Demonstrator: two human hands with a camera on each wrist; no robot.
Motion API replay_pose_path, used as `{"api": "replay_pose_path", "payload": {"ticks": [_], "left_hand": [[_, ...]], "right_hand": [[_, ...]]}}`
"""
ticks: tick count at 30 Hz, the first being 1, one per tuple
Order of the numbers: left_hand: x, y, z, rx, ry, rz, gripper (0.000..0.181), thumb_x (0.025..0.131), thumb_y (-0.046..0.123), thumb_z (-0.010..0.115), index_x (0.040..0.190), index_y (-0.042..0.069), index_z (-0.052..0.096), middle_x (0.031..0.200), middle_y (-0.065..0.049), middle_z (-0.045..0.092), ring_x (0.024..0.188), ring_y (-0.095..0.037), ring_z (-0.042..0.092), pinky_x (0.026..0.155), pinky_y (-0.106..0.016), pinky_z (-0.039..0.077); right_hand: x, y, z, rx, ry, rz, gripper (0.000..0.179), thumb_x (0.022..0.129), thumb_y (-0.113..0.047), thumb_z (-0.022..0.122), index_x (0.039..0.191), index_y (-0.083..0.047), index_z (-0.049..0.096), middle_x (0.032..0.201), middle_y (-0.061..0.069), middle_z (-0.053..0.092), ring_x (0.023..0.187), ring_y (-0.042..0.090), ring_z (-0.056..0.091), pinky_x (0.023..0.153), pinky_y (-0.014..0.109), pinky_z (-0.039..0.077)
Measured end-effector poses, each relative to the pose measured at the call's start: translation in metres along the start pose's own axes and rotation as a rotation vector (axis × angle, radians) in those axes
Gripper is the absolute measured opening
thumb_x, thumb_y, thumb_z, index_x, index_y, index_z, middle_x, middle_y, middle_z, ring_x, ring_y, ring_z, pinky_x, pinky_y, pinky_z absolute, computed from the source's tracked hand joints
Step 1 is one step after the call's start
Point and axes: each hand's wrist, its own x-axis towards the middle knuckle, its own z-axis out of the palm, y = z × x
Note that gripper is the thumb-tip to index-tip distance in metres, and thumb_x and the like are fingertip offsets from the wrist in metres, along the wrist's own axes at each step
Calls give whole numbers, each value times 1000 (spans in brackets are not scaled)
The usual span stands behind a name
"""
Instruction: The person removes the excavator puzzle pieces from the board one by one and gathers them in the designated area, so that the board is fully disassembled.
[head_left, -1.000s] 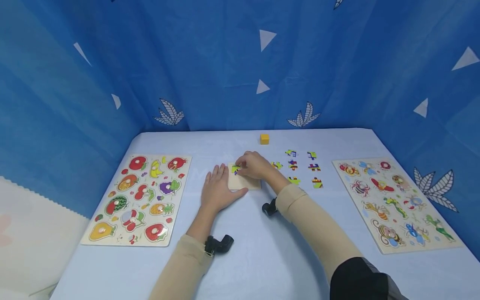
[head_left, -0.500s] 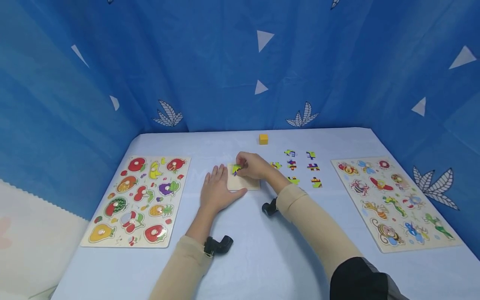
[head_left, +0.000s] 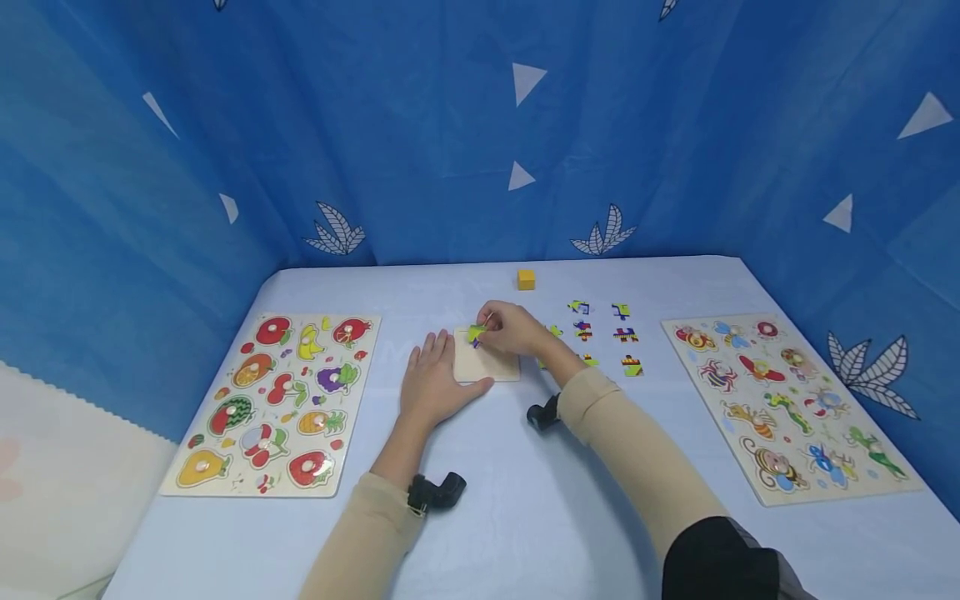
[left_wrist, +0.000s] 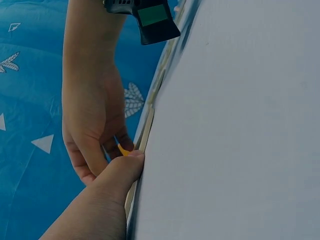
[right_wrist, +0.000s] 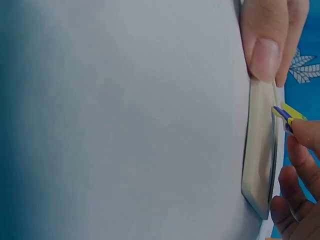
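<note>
Between finger and thumb, my right hand (head_left: 510, 327) pinches a yellow-green and purple jigsaw piece (head_left: 476, 334) over the back left part of a small wooden puzzle tray (head_left: 480, 365). In the right wrist view the jigsaw piece (right_wrist: 284, 114) is tilted near the rim of the tray (right_wrist: 258, 145); whether it touches cannot be made out. My left hand (head_left: 433, 382) rests flat at the tray's left side, fingers straight, with its thumb along the front edge. In the left wrist view the tray is seen edge-on and the piece is mostly hidden by my hands.
Several loose jigsaw pieces (head_left: 626, 335) lie right of the tray, some partly behind my right wrist. A yellow cube (head_left: 526, 279) stands at the back. A fruit puzzle board (head_left: 300, 442) lies left, an insect puzzle board (head_left: 720, 408) right. Blue curtains (head_left: 420, 133) surround the table.
My right hand has raised the jigsaw piece slightly and shifted it a little to the right, tilting it over the tray. My left hand stays in place.
</note>
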Motion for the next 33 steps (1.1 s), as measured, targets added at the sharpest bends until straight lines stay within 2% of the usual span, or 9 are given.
{"api": "replay_pose_path", "payload": {"ticks": [7,13,20,25,29,33], "left_hand": [[0,-1,2,-7,4,2,116,75,86,51,157,8,26,166,-8,23,156,-26,12,127,-49,9],[0,-1,1,-14,14,5,116,74,86,51,157,8,27,166,-8,24,156,-26,13,127,-50,10],[0,-1,2,-22,19,11,117,73,86,52,157,8,27,166,-8,24,156,-26,14,127,-50,9],[0,-1,2,-19,19,12,117,74,86,51,157,7,28,166,-8,24,156,-26,14,127,-49,9],[0,-1,2,-16,16,9,117,74,86,52,157,7,27,166,-9,23,156,-27,13,127,-49,10],[0,-2,2,-7,13,5,117,74,86,51,157,6,26,166,-9,23,156,-27,13,127,-49,10]], "right_hand": [[1,-8,6,-82,-5,-85,20,90,-11,69,110,-16,65,92,2,62,82,16,57,69,24,50],[0,-13,11,-89,5,-105,22,88,-7,70,108,-16,65,92,2,63,84,16,60,72,24,53],[-2,-10,13,-115,-18,-129,22,90,-14,73,109,-18,63,91,1,64,82,15,58,75,26,51],[-5,-8,3,-79,-25,-78,22,93,-17,70,112,-22,60,94,1,65,85,17,59,77,28,51],[-5,1,-15,-11,27,0,24,93,-18,70,114,-21,60,100,3,65,89,19,60,77,28,52],[-5,17,-38,13,90,90,25,94,-18,69,117,-19,59,105,6,63,90,22,58,73,29,52]]}}
